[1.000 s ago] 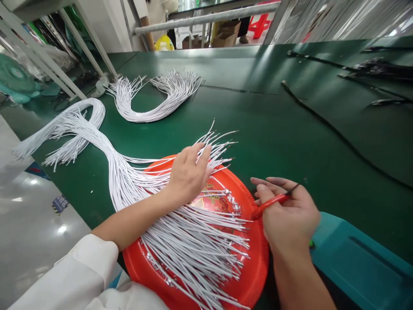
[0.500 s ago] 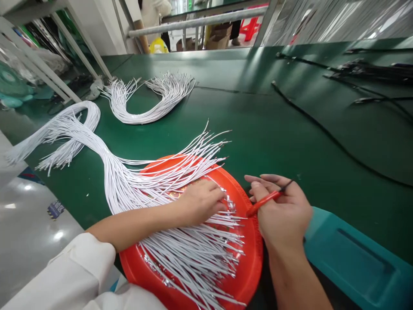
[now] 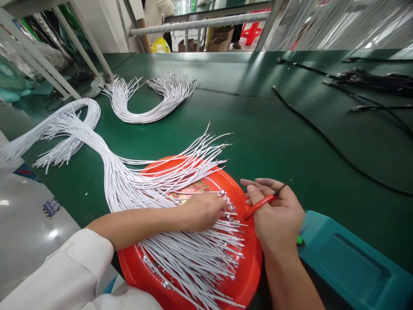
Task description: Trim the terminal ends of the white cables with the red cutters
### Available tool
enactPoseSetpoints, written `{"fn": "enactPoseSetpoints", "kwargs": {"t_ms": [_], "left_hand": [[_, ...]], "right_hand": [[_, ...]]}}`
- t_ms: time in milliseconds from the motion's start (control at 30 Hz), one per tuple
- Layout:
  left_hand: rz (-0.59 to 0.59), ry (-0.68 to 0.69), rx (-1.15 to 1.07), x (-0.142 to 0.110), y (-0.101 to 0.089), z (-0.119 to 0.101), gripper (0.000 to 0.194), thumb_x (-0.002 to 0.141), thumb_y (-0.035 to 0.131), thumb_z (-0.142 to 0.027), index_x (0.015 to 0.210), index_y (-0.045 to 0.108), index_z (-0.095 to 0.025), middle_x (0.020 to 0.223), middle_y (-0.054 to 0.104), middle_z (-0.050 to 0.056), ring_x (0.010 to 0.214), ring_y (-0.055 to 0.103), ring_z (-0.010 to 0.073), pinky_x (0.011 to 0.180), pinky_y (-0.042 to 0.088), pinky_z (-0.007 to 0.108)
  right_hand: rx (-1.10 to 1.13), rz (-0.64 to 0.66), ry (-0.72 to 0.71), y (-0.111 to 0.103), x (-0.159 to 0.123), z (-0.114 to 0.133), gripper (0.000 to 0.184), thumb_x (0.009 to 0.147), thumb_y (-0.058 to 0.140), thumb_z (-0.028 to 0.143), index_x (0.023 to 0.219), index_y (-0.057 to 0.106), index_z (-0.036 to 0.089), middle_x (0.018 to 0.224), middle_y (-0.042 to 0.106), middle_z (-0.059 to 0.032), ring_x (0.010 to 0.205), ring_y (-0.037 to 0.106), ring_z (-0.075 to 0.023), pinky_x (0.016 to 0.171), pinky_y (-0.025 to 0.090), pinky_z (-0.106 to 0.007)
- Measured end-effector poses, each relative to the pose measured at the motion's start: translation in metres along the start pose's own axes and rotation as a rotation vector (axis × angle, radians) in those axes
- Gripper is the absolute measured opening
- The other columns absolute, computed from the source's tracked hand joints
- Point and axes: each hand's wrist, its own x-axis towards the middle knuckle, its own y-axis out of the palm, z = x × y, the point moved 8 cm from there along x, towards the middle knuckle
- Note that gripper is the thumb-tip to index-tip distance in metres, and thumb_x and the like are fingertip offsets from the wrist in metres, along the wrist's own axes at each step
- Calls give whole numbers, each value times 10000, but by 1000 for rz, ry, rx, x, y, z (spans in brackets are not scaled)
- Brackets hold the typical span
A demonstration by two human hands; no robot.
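A round red tray (image 3: 243, 275) carries a large fan of white wires (image 3: 190, 254), and silvery foil-like bits (image 3: 166, 282) lie among their ends. Over the wires, my left hand (image 3: 204, 211) is closed with its fingertips turned down at the wire ends by the tray's right side; what it pinches is hidden. Just off the tray's right rim, my right hand (image 3: 279, 215) grips a slim red-handled tool (image 3: 260, 207) with a thin dark end. The tool's red end points at the wire tips.
Two more white wire bundles, a curved one (image 3: 145, 116) and a looped one (image 3: 92, 110), lie on the green table (image 3: 258, 142). Black cables (image 3: 335, 144) stretch across the right side. A teal plastic box (image 3: 358, 262) sits beside my right forearm. A metal rack (image 3: 90, 43) stands at left.
My left hand has shifted slightly down with its fingers curled in more, uncovering more of the tray's printed middle. My right hand has moved slightly left with the red-handled tool.
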Motion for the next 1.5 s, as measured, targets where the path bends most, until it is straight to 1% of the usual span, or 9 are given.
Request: {"fn": "enactPoseSetpoints", "kwargs": {"t_ms": [133, 233, 300, 600, 767, 933, 1133, 1300, 1500], "left_hand": [[-238, -227, -575, 1, -16, 25, 188, 835, 514, -263, 953, 592, -139, 735, 618, 8, 632, 548, 99, 607, 424, 216], [-305, -295, -942, 1, -22, 32, 220, 798, 571, -273, 947, 615, -117, 683, 591, 1, 574, 515, 70, 576, 419, 194], [-321, -304, -1049, 0, -25, 31, 205, 771, 604, -265, 893, 638, -103, 677, 596, 9, 577, 514, 65, 588, 424, 193], [-354, -264, -838, -8, -29, 28, 235, 759, 594, -323, 813, 678, -110, 784, 671, 57, 695, 573, 118, 649, 445, 219], [-343, -277, -838, -9, -30, 27, 188, 768, 571, -278, 751, 653, -110, 683, 625, 25, 635, 535, 96, 612, 421, 205], [-289, -331, -968, -9, -29, 25, 180, 783, 542, -215, 646, 594, -111, 595, 557, -10, 544, 465, 58, 560, 387, 183], [-247, -391, -1095, -9, -21, 28, 112, 775, 547, -172, 786, 633, -102, 611, 565, -22, 472, 419, 29, 481, 338, 166], [-239, -419, -1116, -9, -19, 31, 140, 784, 562, -219, 764, 621, -94, 623, 575, -17, 442, 415, 22, 447, 328, 166], [-278, -455, -1193, -10, -26, 31, 153, 811, 532, -219, 792, 603, -84, 593, 549, -27, 419, 403, 17, 418, 327, 149]], "right_hand": [[-28, 20, 4, 0, 0, 1, 264, 656, 708, 312, 843, 562, 197, 786, 691, -40, 667, 639, -155, 620, 514, -288], [-61, 69, 8, 3, -2, 2, 280, 653, 717, 344, 836, 565, 196, 752, 683, -36, 681, 649, -170, 616, 519, -291], [-67, 97, 6, 6, -5, 3, 288, 647, 724, 352, 829, 565, 196, 750, 684, -39, 688, 656, -178, 620, 524, -298], [-130, 152, -133, 12, -12, 10, 261, 654, 736, 317, 832, 585, 200, 731, 657, -10, 633, 626, -145, 597, 517, -275], [-234, 178, -205, 14, -14, 8, 213, 694, 700, 297, 851, 590, 204, 759, 652, -11, 649, 607, -137, 617, 501, -275], [-211, 169, -161, 14, -13, 7, 206, 699, 691, 316, 824, 577, 200, 723, 638, -5, 613, 595, -133, 566, 491, -260], [-185, 175, -129, 16, -15, 9, 202, 690, 696, 318, 805, 574, 206, 712, 632, 1, 601, 591, -130, 551, 491, -251], [-203, 161, -122, 13, -12, 9, 227, 672, 698, 347, 801, 571, 210, 676, 613, 11, 584, 580, -134, 547, 488, -253], [-230, 404, 7, 29, -13, -7, 286, 631, 723, 383, 779, 571, 191, 575, 573, 24, 507, 550, -127, 483, 457, -240]]}}
